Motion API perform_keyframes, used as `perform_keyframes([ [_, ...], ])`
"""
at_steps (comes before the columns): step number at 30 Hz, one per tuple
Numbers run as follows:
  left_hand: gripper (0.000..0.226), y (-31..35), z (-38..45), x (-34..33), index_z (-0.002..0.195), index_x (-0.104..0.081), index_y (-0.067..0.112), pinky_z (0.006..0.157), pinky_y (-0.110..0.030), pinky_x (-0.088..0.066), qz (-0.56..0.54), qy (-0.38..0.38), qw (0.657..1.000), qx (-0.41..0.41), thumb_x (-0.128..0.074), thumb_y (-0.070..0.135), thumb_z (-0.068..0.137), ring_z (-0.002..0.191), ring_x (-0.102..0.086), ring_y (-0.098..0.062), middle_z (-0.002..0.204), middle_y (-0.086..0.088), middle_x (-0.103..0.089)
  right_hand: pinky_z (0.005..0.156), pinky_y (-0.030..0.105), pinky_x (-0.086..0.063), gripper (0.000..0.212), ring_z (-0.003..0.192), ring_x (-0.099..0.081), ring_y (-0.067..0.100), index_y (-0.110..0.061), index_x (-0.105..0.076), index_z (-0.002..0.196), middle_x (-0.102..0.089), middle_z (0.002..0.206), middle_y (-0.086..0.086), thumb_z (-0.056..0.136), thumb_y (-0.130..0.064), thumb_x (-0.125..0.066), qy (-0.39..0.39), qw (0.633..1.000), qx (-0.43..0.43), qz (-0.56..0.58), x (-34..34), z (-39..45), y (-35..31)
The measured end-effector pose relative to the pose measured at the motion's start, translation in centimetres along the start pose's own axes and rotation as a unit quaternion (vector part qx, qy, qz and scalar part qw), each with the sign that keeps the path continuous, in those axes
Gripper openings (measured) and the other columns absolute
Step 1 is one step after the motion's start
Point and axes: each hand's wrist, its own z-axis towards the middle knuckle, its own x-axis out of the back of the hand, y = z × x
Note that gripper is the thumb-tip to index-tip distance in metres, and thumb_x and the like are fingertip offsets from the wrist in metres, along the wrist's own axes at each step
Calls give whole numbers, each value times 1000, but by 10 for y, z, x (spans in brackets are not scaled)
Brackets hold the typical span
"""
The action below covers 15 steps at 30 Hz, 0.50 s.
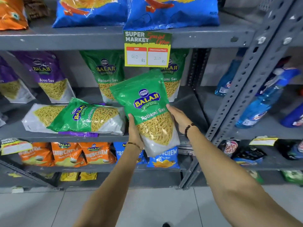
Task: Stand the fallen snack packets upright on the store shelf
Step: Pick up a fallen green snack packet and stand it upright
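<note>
A green Ratlami Sev packet (147, 102) is held nearly upright in front of the middle shelf (188, 102), tilted a little left. My left hand (135, 130) grips its lower left side and my right hand (177, 118) presses its right edge. To the left, another green Ratlami Sev packet (86, 117) lies flat on its side on top of a fallen purple packet (41, 115). Behind stand two upright green packets, one at the left (106, 74) and one at the right (173, 79), plus an upright purple Aloo Sev packet (47, 76).
A yellow price tag (147, 48) hangs from the upper shelf edge, just above the held packet. Blue chip bags (172, 12) sit above; orange (68, 153) and blue Crunchem bags (164, 159) below. Blue spray bottles (265, 99) lie on the right unit beyond a grey upright post (242, 89).
</note>
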Motion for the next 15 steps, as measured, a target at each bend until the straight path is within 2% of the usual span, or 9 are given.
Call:
perform_keyframes([
  [3,60,-6,-6,5,120,-59,21,98,-48,-46,11,-54,998,18,-34,64,86,110,-61,-30,124,-11,-62,85,36,-51,31,89,-69,18,-21,-66,100,-75,91,0,91,-42,-46,-68,991,-46,108,13,-23,0],
  [5,61,-9,-11,8,122,-59,21,105,-52,-40,16,-81,996,19,-37,64,84,117,-58,-32,127,-11,-62,85,38,-51,34,90,-70,18,-20,-66,101,-77,91,1,90,-44,-45,-79,985,-47,149,24,-35,-2],
  [7,56,-8,-17,8,113,-65,24,102,-51,-43,20,-108,994,23,-38,64,84,112,-61,-30,116,-8,-69,84,38,-52,38,96,-67,20,-20,-66,102,-77,93,1,80,-49,-56,-76,983,-31,164,32,-45,-5],
  [10,50,-5,-26,7,101,-69,27,97,-48,-47,37,-127,991,19,-38,63,85,103,-66,-26,101,-2,-76,84,37,-57,69,98,-68,18,-20,-66,104,-75,100,1,46,-55,-81,-100,980,5,171,40,-55,-10],
  [13,48,-2,-32,4,96,-70,28,92,-45,-50,49,-144,988,12,-37,61,86,93,-71,-22,94,0,-77,83,34,-58,78,95,-70,16,-19,-66,104,-75,101,1,38,-55,-85,-134,975,34,175,45,-60,-14],
  [15,50,1,-33,3,100,-70,28,96,-47,-48,45,-152,987,13,-38,63,85,100,-69,-24,101,-2,-76,85,34,-57,78,97,-69,17,-20,-66,103,-74,102,1,36,-56,-85,-136,974,42,174,46,-60,-18],
])
